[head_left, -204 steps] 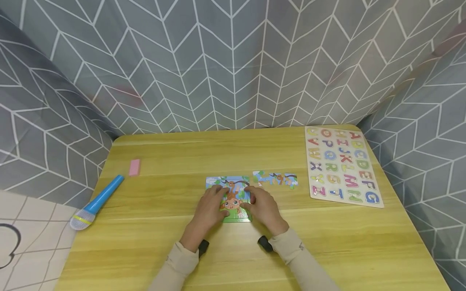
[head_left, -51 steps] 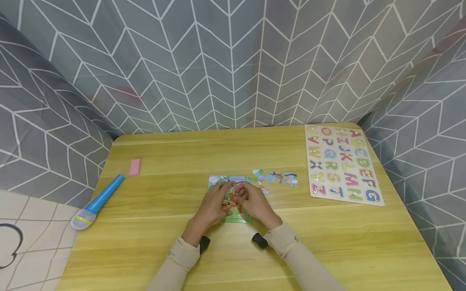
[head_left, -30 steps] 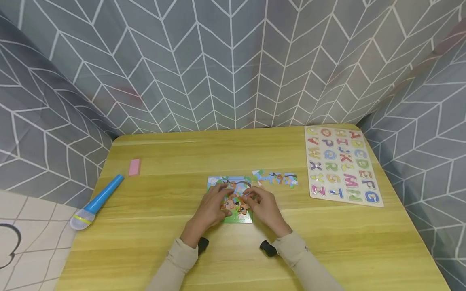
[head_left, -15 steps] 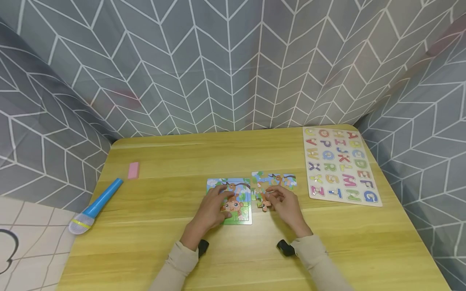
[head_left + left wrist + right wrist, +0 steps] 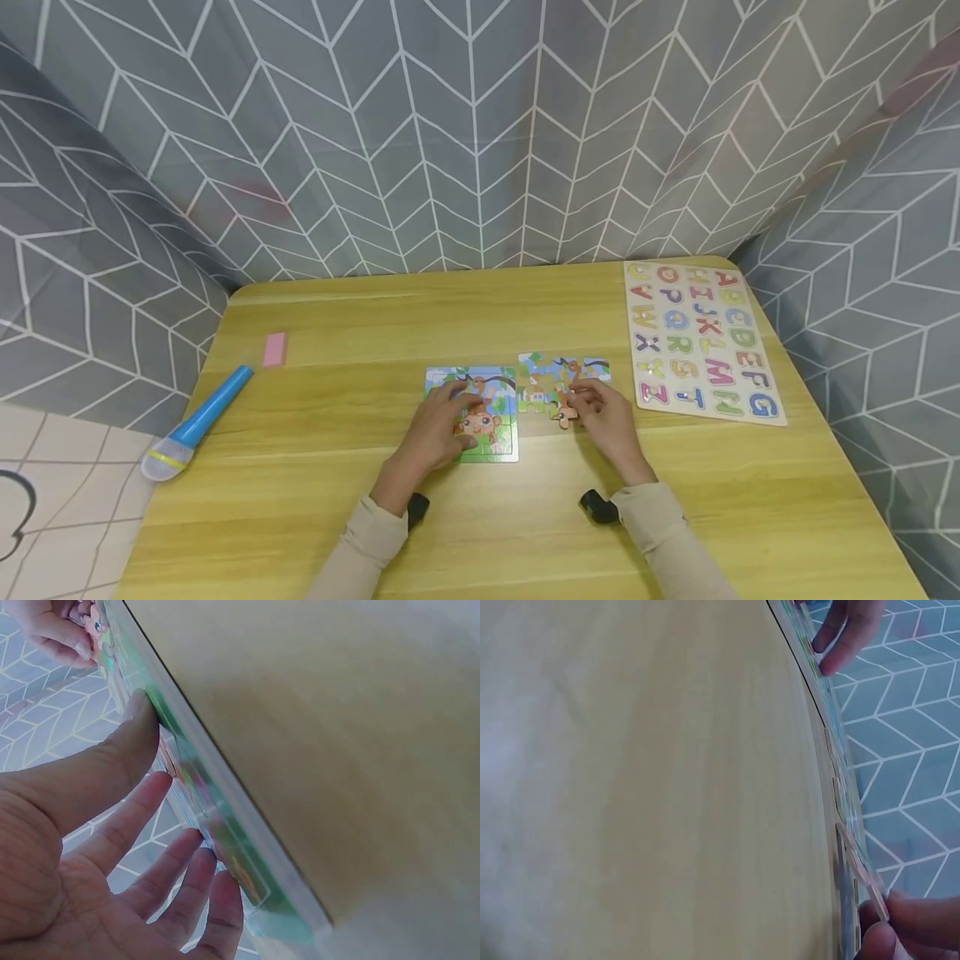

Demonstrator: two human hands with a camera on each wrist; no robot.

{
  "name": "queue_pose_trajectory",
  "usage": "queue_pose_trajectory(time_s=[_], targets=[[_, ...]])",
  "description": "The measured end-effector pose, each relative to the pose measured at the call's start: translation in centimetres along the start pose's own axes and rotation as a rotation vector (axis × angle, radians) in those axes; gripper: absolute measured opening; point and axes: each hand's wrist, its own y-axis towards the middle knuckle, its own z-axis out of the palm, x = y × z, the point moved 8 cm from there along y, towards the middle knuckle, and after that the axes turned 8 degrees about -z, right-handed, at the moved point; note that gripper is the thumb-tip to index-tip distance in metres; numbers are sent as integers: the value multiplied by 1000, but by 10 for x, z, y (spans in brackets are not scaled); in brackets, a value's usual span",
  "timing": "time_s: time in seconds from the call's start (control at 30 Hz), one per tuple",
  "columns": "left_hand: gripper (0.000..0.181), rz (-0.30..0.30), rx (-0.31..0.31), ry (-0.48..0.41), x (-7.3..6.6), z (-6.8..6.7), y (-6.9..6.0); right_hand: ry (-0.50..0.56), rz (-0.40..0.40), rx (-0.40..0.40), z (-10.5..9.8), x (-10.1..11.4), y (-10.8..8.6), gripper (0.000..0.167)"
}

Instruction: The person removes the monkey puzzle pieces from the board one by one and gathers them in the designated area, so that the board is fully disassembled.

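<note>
My left hand rests on a monkey jigsaw board in the middle of the table. In the left wrist view, its thumb and spread fingertips touch the board's face. To the right, my right hand pinches a puzzle piece with part of a monkey's face between thumb and fingers. The right wrist view shows this thin piece tilted close to the tabletop. It is at the lower edge of several puzzle pieces laid together beside the board; my fingers hide some of them.
A wooden alphabet board lies at the right side of the table. On the left are a pink block and a blue toy microphone. A grey patterned curtain hangs behind and at both sides.
My right hand has gone from over the board to the pieces at the right, carrying the puzzle piece, then shifted slightly farther right and up. My left hand has stayed on the board.
</note>
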Motion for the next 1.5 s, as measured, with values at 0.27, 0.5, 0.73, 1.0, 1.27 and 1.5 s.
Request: queue_pose_trajectory(time_s=[0.27,0.5,0.73,1.0,1.27,1.5], targets=[[57,16,-3,8,-1,0,1,-47,22,-38,-6,-5,4,21],[57,24,-6,7,-2,-1,2,-86,13,-43,-8,-2,6,21],[57,23,-8,20,-3,-1,0,-153,-18,-48,-9,3,8,18],[58,20,-7,17,-4,-2,-2,-155,-14,-14,-6,4,8,19],[65,-1,-32,8,8,-17,-5,-211,-119,-34,-2,21,5,17],[89,-54,29,21,24,-22,-14,-239,-228,68,30,55,5,28]])
